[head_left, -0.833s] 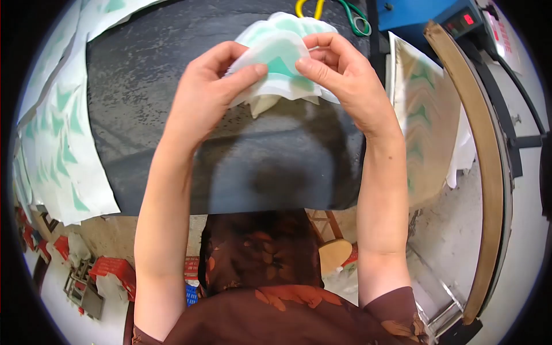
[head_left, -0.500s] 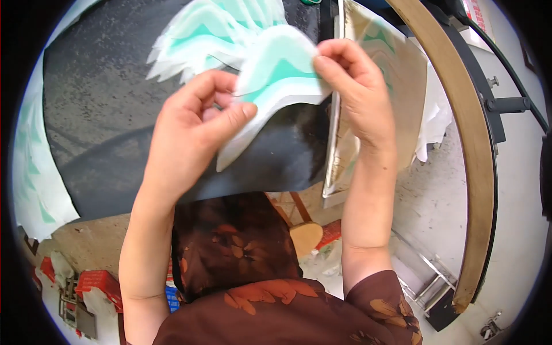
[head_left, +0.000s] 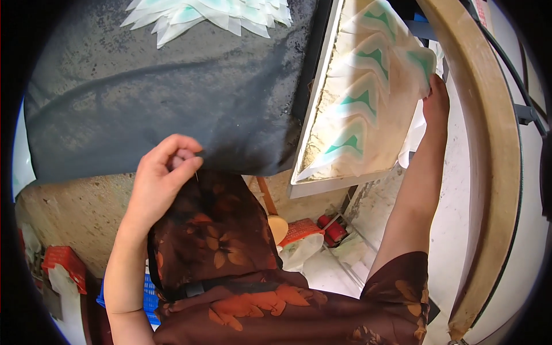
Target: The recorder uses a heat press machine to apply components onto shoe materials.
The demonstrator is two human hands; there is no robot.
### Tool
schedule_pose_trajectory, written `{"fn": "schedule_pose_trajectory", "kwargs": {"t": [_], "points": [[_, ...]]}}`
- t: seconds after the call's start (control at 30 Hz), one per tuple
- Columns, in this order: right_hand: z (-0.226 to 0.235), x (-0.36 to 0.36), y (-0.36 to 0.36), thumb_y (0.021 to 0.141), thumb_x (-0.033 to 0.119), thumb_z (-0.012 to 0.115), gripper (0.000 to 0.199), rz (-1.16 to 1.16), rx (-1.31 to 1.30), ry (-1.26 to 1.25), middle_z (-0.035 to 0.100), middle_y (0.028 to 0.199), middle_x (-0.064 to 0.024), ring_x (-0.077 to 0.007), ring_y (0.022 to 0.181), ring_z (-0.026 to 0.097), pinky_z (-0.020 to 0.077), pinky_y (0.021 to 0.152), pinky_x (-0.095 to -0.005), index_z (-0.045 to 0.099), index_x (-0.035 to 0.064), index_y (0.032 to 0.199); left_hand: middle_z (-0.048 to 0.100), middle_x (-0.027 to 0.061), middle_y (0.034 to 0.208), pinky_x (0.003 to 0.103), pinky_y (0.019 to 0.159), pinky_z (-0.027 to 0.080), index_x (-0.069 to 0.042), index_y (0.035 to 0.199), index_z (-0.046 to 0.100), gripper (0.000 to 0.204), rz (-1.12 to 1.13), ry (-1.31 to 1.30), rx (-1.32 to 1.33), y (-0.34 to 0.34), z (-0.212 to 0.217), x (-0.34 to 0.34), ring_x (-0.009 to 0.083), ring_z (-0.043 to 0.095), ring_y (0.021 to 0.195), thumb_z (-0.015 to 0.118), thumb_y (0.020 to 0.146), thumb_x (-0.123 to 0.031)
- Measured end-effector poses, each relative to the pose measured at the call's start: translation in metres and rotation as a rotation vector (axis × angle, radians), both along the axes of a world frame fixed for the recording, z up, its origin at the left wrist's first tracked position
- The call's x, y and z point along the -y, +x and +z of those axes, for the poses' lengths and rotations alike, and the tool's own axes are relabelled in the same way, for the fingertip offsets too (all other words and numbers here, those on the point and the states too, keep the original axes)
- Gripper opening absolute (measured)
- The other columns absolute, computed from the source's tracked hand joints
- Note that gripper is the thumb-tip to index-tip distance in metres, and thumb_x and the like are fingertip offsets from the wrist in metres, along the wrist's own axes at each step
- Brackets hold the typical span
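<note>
Head view: right hand (head_left: 437, 102) is pinching green-white piece (head_left: 423, 61) upper right, one-edge grip risking folds; left hand (head_left: 160, 175) is curling, contents unclear.

Nothing legible, red lettering (head_left: 482, 14) (too small)

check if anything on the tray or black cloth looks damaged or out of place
The tray looks crusty and uneven along its left inner edge, and the black cloth has pale scuffed patches. One green piece sits right of the others, but the right hand holds it.
</note>
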State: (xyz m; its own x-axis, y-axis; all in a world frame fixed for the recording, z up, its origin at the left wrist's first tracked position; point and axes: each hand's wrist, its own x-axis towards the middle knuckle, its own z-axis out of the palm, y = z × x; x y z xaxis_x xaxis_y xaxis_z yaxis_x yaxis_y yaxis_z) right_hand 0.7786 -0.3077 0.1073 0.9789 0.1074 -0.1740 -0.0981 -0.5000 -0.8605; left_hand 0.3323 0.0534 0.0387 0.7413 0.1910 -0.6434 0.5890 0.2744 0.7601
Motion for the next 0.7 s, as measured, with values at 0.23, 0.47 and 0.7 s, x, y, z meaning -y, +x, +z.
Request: {"fn": "schedule_pose_trajectory", "kwargs": {"t": [0.23,0.47,0.7], "points": [[-0.023,0.015,0.05,0.093,0.027,0.063,0.033,0.053,-0.016,-0.231,0.064,0.101,-0.0041,-0.0133,0.092,0.059,0.0459,0.082,-0.0272,0.06,0.0023,0.114,0.051,-0.007,0.082,0.018,0.069,0.04,-0.003,0.099,0.061,0.013,0.1,-0.006,-0.127,-0.043,-0.024,0.006,0.0026,0.044,0.073,0.065,0.086,-0.004],[-0.033,0.045,0.076,0.091,0.025,0.066,0.033,0.067,0.054,-0.287,0.065,0.103,-0.0048,-0.0133,0.093,0.058,0.0448,0.083,-0.0257,0.062,0.0013,0.114,0.052,-0.0062,0.084,0.018,0.071,0.04,-0.003,0.1,0.061,0.014,0.139,-0.029,-0.111,-0.044,-0.026,0.007,0.0029,0.045,0.075,0.064,0.087,-0.004],[-0.045,0.015,0.058,0.089,0.023,0.068,0.03,0.029,0.167,-0.373,0.067,0.103,-0.0056,-0.0143,0.095,0.059,0.0448,0.087,-0.0266,0.065,0.001,0.109,0.053,-0.0055,0.086,0.018,0.073,0.042,-0.003,0.101,0.061,0.014,0.168,0.013,-0.132,-0.042,-0.02,0.001,0.003,0.047,0.076,0.064,0.088,-0.004]]}}
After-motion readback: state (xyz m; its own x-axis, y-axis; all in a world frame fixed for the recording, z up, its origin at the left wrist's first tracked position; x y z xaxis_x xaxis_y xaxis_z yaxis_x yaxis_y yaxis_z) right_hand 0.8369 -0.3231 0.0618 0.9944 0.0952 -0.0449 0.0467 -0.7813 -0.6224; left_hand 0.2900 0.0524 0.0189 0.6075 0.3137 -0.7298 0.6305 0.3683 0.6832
